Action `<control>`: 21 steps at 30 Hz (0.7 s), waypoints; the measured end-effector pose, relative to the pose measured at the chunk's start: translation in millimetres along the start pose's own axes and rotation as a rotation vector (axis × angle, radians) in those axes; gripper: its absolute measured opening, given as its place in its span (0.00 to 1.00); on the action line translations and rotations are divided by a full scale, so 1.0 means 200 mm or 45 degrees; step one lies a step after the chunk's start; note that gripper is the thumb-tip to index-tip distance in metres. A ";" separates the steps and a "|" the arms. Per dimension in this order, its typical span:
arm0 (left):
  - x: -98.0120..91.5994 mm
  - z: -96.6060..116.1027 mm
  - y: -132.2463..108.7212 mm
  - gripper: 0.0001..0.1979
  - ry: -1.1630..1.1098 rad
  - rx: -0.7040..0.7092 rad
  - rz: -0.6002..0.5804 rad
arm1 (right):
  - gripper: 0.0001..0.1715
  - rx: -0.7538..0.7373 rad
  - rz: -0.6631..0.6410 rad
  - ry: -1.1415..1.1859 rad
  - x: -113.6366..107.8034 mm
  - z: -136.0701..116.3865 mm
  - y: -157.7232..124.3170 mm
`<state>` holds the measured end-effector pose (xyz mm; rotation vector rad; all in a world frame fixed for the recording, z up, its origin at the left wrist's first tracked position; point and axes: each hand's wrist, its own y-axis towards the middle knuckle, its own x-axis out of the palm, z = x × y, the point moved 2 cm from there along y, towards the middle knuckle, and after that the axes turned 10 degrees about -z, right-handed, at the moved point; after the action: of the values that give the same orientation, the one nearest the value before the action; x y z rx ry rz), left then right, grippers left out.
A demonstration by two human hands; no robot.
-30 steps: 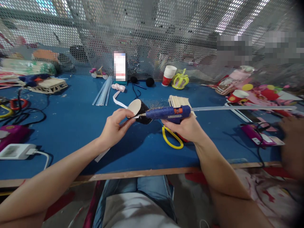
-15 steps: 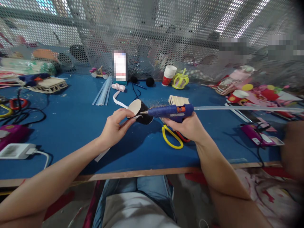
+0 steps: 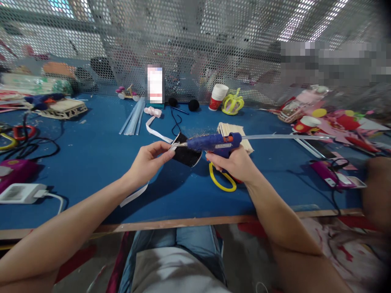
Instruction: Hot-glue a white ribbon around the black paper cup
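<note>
My left hand (image 3: 149, 162) pinches a white ribbon strip (image 3: 134, 194) against the edge of a black glittery paper cup (image 3: 186, 154) held above the blue table (image 3: 91, 162). The cup is tipped on its side. My right hand (image 3: 233, 162) grips a blue hot glue gun (image 3: 214, 143) with a long clear glue stick (image 3: 281, 137) trailing to the right. Its nozzle touches the cup near my left fingertips.
Yellow-handled scissors (image 3: 221, 183) lie under my right hand, wooden sticks (image 3: 232, 131) just behind. Clear glue sticks (image 3: 132, 118), stacked paper cups (image 3: 218, 97) and a yellow crown (image 3: 232, 103) sit farther back by the mesh wall. Cables and a white power strip (image 3: 21, 193) lie left; another person's arm (image 3: 377, 191) is at right.
The cup has turned in my left hand so its black side faces me instead of its white inside. The glue gun has shifted slightly left and down with its nozzle at the cup.
</note>
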<state>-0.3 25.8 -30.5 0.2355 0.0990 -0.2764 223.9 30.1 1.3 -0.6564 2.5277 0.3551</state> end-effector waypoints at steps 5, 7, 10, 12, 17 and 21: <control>0.01 0.02 -0.01 0.09 0.050 0.010 -0.014 | 0.15 0.043 -0.040 0.024 0.01 -0.01 0.01; 0.01 0.02 -0.01 0.08 0.094 0.028 -0.023 | 0.15 0.063 -0.051 0.076 0.01 -0.01 0.01; 0.01 0.02 -0.02 0.07 0.133 0.043 -0.037 | 0.15 0.090 -0.076 0.171 0.01 0.01 0.02; 0.01 0.02 -0.02 0.07 0.132 0.049 -0.036 | 0.16 0.100 -0.092 0.228 0.02 0.02 0.02; 0.01 0.02 -0.01 0.06 0.087 0.036 -0.018 | 0.17 0.111 -0.089 0.317 0.03 0.05 0.02; 0.01 0.02 -0.01 0.06 0.035 0.014 0.006 | 0.17 0.090 -0.081 0.351 0.02 0.03 0.02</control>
<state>1.0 22.8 -28.1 0.2507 0.1242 -0.2694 221.7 33.9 -5.1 -0.8037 2.7559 0.1603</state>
